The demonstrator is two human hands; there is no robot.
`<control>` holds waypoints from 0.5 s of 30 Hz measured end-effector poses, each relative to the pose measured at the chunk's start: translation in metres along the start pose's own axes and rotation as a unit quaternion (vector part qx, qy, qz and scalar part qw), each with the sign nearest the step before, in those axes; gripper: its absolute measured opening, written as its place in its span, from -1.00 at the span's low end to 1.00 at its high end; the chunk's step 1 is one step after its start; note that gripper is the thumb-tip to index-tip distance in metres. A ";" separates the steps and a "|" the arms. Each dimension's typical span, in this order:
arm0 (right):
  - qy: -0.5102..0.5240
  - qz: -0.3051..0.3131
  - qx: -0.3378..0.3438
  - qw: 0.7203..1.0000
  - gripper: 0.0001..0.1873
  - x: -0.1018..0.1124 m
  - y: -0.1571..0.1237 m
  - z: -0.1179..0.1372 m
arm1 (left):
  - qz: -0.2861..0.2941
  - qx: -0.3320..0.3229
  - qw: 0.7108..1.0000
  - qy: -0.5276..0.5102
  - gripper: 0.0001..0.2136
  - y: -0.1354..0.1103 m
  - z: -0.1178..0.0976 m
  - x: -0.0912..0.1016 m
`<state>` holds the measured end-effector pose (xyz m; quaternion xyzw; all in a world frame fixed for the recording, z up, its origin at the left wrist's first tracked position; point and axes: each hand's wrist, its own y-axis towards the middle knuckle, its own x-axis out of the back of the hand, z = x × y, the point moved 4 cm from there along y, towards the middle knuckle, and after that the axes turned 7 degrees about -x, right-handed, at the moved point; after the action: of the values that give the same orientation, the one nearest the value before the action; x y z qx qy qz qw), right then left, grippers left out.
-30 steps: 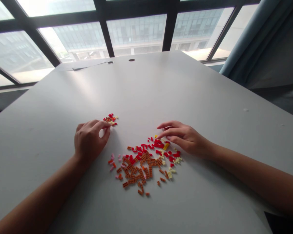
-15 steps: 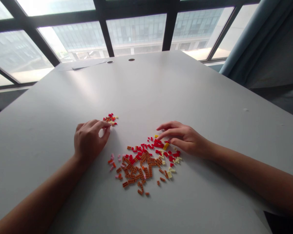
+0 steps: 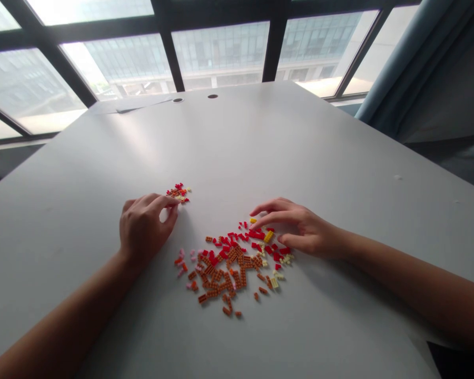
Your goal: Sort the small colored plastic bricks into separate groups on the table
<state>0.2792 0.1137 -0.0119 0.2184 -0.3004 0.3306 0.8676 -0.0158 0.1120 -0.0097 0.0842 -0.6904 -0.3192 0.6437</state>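
A spread of tiny building bricks (image 3: 233, 268), orange, red, cream and pink, lies on the white table (image 3: 260, 147) in front of me. A much smaller cluster of bricks (image 3: 178, 192) sits farther back to the left. My left hand (image 3: 144, 226) rests on the table with its fingers curled loosely, the index fingertip touching the edge of the small cluster. My right hand (image 3: 300, 229) hovers at the right end of the big spread, fingers stretched out over the red bricks (image 3: 256, 235) and a yellow brick (image 3: 268, 237). Nothing shows in either hand.
Two round cable holes (image 3: 212, 97) are in the table near its far edge, and a flat sheet (image 3: 130, 105) lies at the far left. Large windows run behind the table. A blue-grey curtain (image 3: 398, 58) hangs at the right.
My right hand has slid slightly down and left over the red bricks, fingertips spreading a little. My left hand has stayed in place.
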 end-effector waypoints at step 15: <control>-0.076 0.095 -0.005 0.993 -0.35 -0.005 -0.004 0.014 | -0.008 -0.009 1.000 0.001 -0.82 0.000 -0.001 0.001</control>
<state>0.2736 0.1011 -0.0062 0.2092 -0.3860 0.3927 0.8081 -0.0146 0.1111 -0.0092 0.0842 -0.6860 -0.3305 0.6427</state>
